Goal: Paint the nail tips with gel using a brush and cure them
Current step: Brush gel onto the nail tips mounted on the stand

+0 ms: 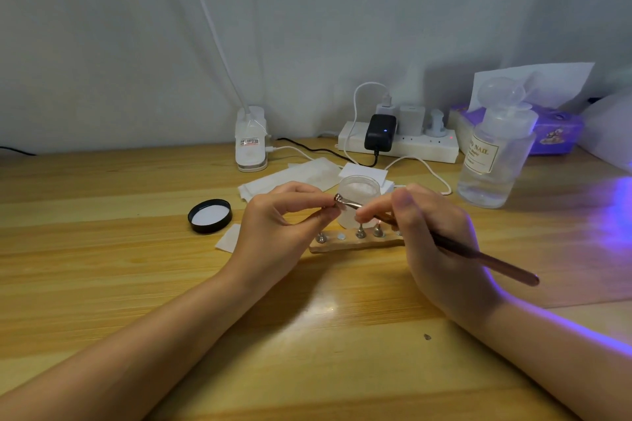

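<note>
While the right hand (441, 243) grips the brush (478, 255), its tip meets the left fingers (328, 212).

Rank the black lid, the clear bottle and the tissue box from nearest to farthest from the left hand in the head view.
From the left hand:
1. Black lid, just to its left on the table.
2. Clear bottle, across to the right, past the right hand.
3. Tissue box, behind the bottle, back right.
</note>
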